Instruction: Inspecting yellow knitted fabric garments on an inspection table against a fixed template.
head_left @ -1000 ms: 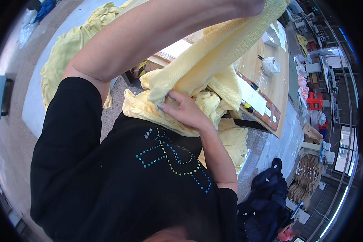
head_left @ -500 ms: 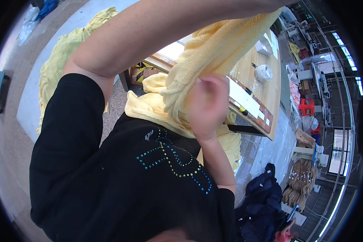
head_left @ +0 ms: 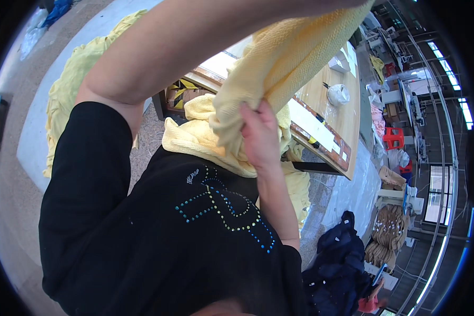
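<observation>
A pale yellow knitted cloth (head_left: 295,58) hangs stretched from the top edge of the picture down to my waist, its lower folds (head_left: 189,139) bunched against my black shirt. My right hand (head_left: 260,134) is closed on the middle of it, thumb and fingers pinching a gathered fold. My left arm (head_left: 195,47) reaches up across the picture towards the cloth's upper end. Its hand lies beyond the top edge, so its fingers are hidden. Whether the cloth is a whole garment, I cannot tell.
Just beyond the cloth stands a wooden table (head_left: 347,116) with a white plastic-wrapped roll (head_left: 338,95) and a small white box (head_left: 339,62). More yellow knits (head_left: 73,100) lie on a pale sheet at left. A dark blue fabric heap (head_left: 337,263) and red stools (head_left: 393,138) are at right.
My right hand was blurred and beside the cloth; now it has taken hold of a fold. The cloth's middle is drawn together there. My left arm stays raised.
</observation>
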Available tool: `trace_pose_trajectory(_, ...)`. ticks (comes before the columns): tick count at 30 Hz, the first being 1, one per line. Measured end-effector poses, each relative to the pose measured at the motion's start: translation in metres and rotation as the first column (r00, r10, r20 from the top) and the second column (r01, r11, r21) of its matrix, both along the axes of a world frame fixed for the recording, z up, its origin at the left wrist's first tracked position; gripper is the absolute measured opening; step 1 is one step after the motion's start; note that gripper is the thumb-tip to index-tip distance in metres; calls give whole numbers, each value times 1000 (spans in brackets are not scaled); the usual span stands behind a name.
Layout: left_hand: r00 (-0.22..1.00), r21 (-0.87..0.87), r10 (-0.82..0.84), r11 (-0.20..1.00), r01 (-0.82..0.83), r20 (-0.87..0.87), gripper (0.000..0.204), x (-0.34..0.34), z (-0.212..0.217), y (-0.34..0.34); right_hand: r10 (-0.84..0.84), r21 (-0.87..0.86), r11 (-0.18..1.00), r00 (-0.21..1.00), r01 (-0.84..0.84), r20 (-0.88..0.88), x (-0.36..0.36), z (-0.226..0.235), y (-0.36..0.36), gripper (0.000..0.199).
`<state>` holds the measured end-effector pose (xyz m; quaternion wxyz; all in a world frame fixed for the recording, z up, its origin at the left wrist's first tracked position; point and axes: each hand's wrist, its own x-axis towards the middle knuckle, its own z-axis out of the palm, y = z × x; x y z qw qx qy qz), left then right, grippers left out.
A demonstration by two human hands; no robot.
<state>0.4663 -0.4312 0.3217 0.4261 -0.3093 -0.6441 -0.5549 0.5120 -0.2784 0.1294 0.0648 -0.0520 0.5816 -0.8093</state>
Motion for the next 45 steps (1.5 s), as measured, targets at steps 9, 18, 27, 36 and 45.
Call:
trace_pose_trajectory(9,982,-304,180,934,-189,-59,27,28,-37,-56,-379,-88,144,-28,986,-925,4,186,193,8)
trace_pose_trajectory(18,260,922,-887,385,-43,382,23,-8,-230,-208,-550,508,472,691,720,-468,-16,58,225,16)
trace_pose_trajectory(27,8,672,-827,452,-586,563,23,-11,-375,-150,112,99,987,982,-127,150,-45,47,187,22)
trace_pose_trajectory(36,749,-221,-111,918,329,653,61,-4,-202,18,4,737,624,943,258,-333,-34,48,114,12)
trace_pose_trajectory(45,279,292,-533,750,594,799,16,-32,-170,47,11,667,623,848,409,-530,-49,-1,100,14)
